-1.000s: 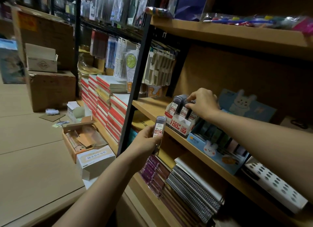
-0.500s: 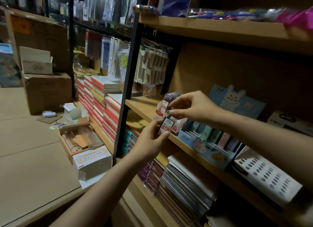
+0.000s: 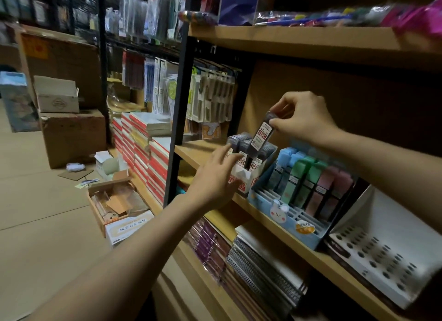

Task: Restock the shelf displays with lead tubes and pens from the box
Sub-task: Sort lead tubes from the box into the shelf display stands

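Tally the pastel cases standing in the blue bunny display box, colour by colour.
Blue cases: 2
Green cases: 2
Pink cases: 2
Total: 6, counted by the tops that show, all upright in the bunny display box.

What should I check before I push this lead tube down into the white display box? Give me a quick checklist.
1. Right hand pinches the lead tube by its top: ok.
2. Tube's lower end at the display box opening: ok.
3. Tube upright: not ok, tilted.
4. Left hand steadies the box front, fingers straight: ok.
5. Free slot under the tube: cannot tell.
6. Blue rabbit display apart from the tube: ok.
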Demonstrator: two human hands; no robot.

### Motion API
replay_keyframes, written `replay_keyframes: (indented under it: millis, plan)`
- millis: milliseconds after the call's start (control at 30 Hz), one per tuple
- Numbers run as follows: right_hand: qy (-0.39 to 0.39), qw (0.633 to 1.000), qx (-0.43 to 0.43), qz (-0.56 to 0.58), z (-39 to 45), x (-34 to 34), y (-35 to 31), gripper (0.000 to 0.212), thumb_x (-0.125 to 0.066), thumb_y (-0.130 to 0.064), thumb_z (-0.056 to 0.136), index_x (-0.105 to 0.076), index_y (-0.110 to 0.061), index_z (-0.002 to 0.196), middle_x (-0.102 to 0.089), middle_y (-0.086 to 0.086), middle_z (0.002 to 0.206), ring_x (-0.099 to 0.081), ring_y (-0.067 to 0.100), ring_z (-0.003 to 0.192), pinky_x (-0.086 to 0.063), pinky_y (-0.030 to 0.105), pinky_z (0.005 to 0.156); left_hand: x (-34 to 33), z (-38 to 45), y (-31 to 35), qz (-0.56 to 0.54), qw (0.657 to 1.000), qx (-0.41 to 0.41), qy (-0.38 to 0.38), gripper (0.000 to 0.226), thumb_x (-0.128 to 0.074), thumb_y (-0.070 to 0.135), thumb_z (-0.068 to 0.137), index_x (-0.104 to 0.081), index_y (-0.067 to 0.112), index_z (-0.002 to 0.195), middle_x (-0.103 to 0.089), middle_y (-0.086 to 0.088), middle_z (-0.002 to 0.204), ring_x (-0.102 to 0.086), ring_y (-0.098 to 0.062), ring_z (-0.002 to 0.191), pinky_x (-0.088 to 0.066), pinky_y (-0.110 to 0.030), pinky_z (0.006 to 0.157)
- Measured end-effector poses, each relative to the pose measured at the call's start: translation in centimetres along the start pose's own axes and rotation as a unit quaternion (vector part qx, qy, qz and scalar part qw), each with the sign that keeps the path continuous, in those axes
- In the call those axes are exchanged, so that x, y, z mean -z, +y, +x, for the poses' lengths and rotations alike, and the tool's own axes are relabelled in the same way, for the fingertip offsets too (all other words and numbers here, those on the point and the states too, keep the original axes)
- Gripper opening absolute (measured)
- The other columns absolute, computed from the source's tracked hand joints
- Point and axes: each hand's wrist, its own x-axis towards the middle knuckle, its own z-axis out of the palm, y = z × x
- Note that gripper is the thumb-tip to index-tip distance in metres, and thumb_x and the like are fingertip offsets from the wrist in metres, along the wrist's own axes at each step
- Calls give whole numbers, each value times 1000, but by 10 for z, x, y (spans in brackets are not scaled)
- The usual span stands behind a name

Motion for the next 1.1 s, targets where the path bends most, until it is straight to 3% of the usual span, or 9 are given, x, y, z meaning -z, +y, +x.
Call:
replay_keyframes:
  millis: [100,333,533,600,700,800,867,1000,1100]
  plan:
    - [1,1000,2,-14,-7,-16,7,10,-71,-8,83,-69,-11,93,-69,3,87,-64,11,75,-48,15,63,-7,2,-8,56,996,-30,-67,70,-59,32,92,-20,37,150,0,-1,163,-2,-25,150,-15,-47,119]
    - [-62,995,2,-75,-16,-43,22,12,-73,-13,83,-70,-15,94,-71,4,93,-65,18,86,-57,38,79,-20,-6,-18,13,995,-25,-100,83,-57,13,90,-7,41,151,10,7,162,-16,-27,147,-40,-42,110]
    - [-75,976,27,-204,-22,-63,27,20,-66,-34,88,-73,-24,104,-60,2,110,-51,25,110,-36,42,93,-19,-5,-17,-17,994,-19,-105,87,-54,4,88,-8,45,150,12,13,161,-18,-26,147,-49,-30,97]
    - [-59,979,26,-191,-24,-62,26,25,-62,-32,90,-70,-23,112,-56,2,113,-47,24,111,-33,39,92,-17,-8,-13,-31,994,-19,-100,85,-52,2,89,-10,42,151,11,12,162,-15,-25,148,-48,-25,94]
    - [12,998,27,-48,-38,-60,14,24,-61,-18,90,-67,-19,114,-52,-1,110,-50,19,106,-40,32,90,-14,-29,-6,-124,992,-1,-23,78,-56,3,90,-21,40,149,-6,12,161,-20,-14,146,-44,-29,104]
    - [20,993,39,110,-78,-76,-11,12,-64,-15,90,-66,-20,101,-57,-4,105,-58,9,93,-51,19,78,-20,-80,-7,-265,955,64,114,49,-58,8,90,-49,34,131,-48,15,135,-47,3,123,-47,-22,96]
    - [-38,984,58,164,-115,-104,-25,9,-68,-17,87,-67,-20,96,-63,-6,97,-59,4,85,-49,13,74,-32,-128,-19,-298,928,151,164,29,-58,10,91,-59,31,111,-60,15,110,-58,2,102,-51,-21,82]
    - [-321,928,72,175,-203,-174,-45,9,-70,-24,86,-73,-19,93,-70,-7,86,-61,0,73,-44,7,65,-70,-241,-57,-271,832,445,192,23,-57,-2,87,-65,16,100,-66,-1,98,-63,-21,99,-49,-30,86]
    - [-459,872,33,166,-263,-227,-48,14,-68,-21,88,-73,-19,101,-72,-3,94,-60,1,79,-44,6,69,-98,-322,-73,-223,739,616,157,31,-56,1,87,-61,14,115,-61,-10,116,-59,-25,106,-51,-40,93]
